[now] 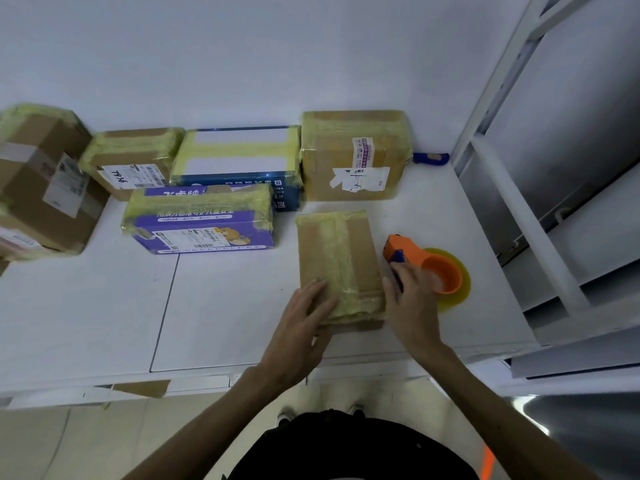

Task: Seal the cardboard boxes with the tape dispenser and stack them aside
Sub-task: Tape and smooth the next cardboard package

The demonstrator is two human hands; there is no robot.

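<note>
A small flat cardboard box point(349, 258) with yellow tape along its top lies on the white table point(225, 306) in front of me. My left hand point(304, 327) rests flat on the box's near left corner, fingers straight. Just right of the box sits the orange tape dispenser point(440, 271) with its yellow tape roll. My right hand point(412, 306) holds its blue handle, thumb on one side and fingers over the other. Against the wall stand taped boxes: a purple one point(201, 223), a blue one point(239, 157) and a brown one point(353, 157).
Two more taped brown boxes point(131, 161) point(41, 181) stand at the left. A blue-handled tool point(431, 157) lies at the back right by the wall. A white metal frame point(519, 202) borders the table's right side. The table's near edge runs just before my body.
</note>
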